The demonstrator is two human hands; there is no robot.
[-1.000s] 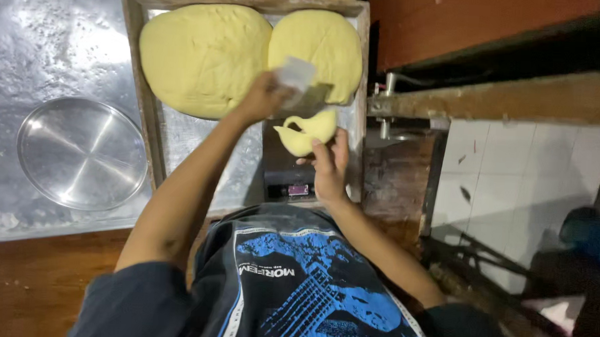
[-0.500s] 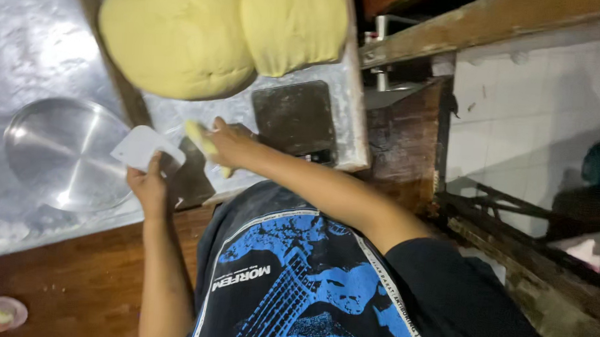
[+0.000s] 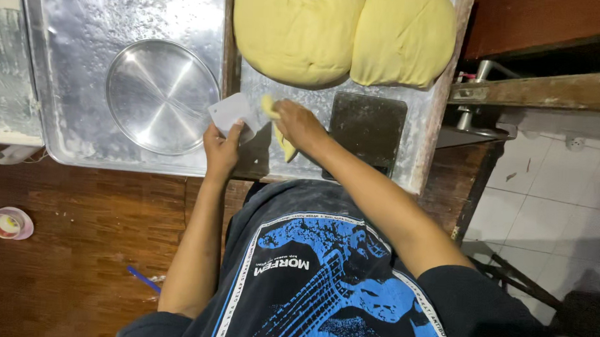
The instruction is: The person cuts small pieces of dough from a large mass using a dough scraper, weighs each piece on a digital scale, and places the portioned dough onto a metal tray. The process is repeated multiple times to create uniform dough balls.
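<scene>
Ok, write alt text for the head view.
Seen from above, a person's left hand holds a white plastic scraper while the right hand grips a small piece of yellow dough over a floured metal tray, beside two large dough mounds.

Metal worktop (image 3: pixel 69 57) under round pan (image 3: pixel 161 95), dough (image 3: pixel 296 30)

Round pan (image 3: pixel 161 95) left of dough mounds (image 3: pixel 299 30)

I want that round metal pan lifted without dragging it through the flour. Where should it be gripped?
Probably by the raised rim of the round metal pan, on its near edge, coming from the left hand side: it lies flat and open, without handles.
</scene>
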